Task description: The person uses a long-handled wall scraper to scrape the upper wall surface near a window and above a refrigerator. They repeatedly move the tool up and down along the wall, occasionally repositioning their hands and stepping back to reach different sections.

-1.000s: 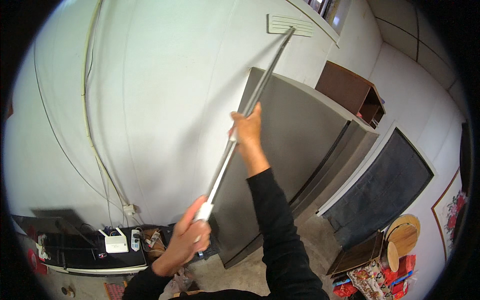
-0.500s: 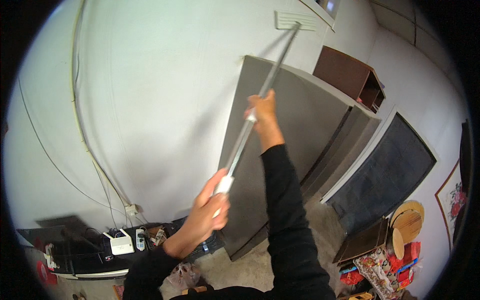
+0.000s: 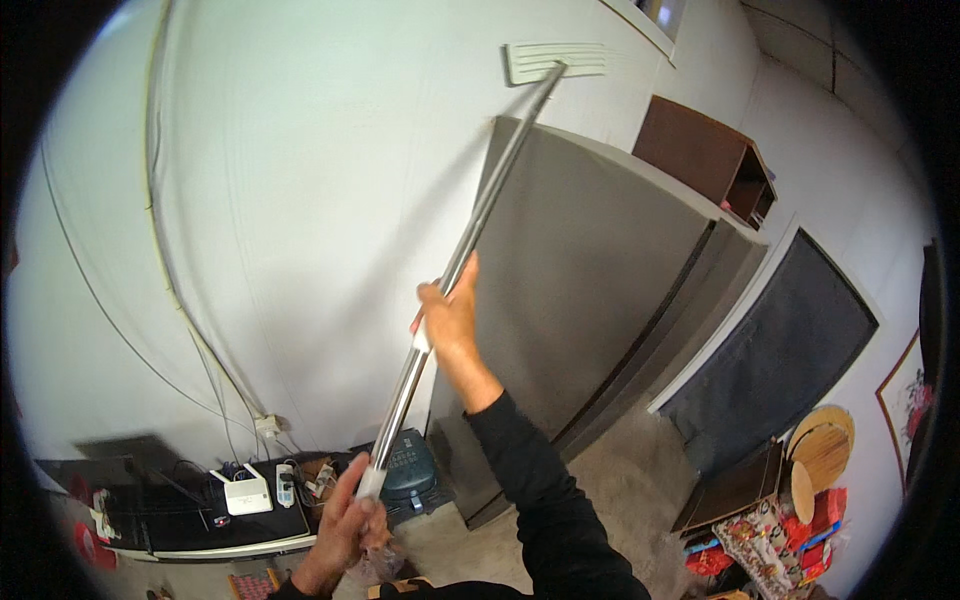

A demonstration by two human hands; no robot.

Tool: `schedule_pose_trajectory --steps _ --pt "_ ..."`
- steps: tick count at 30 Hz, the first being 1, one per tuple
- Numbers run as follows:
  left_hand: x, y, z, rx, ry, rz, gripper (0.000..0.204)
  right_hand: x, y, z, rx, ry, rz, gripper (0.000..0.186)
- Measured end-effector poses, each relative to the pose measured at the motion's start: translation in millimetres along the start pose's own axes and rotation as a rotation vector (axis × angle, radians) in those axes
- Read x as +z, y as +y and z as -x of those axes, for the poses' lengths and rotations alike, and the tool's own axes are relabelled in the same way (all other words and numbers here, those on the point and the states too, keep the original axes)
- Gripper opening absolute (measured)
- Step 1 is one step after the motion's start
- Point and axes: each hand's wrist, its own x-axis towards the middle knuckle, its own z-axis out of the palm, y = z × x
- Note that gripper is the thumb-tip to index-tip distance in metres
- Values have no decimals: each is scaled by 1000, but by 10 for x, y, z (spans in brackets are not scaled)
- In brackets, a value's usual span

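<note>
A flat mop with a long silver pole (image 3: 500,190) runs slantwise up from my hands. Its pale ribbed head (image 3: 540,62) lies against the white wall, above and left of the grey fridge-like cabinet (image 3: 600,230). My right hand (image 3: 447,312) wraps the pole partway up, by a white collar. Lower down, my left hand (image 3: 348,520) is closed round the white grip at the pole's bottom end. The pole crosses in front of the cabinet's left edge.
A white router (image 3: 247,492) and a power strip sit on a black table at lower left. Cables (image 3: 165,270) climb the wall. A brown box (image 3: 692,155) stands atop the cabinet. At right are a dark doorway curtain (image 3: 775,350), round wooden boards (image 3: 822,447) and red packages.
Both hands have come down and left along with the pole. The mop head has slid left and slightly down on the wall.
</note>
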Motion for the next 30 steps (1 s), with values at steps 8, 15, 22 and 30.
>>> schedule_pose_trajectory --steps 8,15,22,30 --pt "534 222 -828 -6 -150 -77 59 -659 -115 -933 19 155 -180 52" --pt "654 1123 -629 105 -162 -212 57 -438 -534 -1257 45 187 -268 72" --pt "450 1483 418 14 398 -393 60 442 -436 -402 40 71 -571 80" --pt "903 1526 -352 134 14 -478 57 -326 -537 -1206 34 190 -545 33"
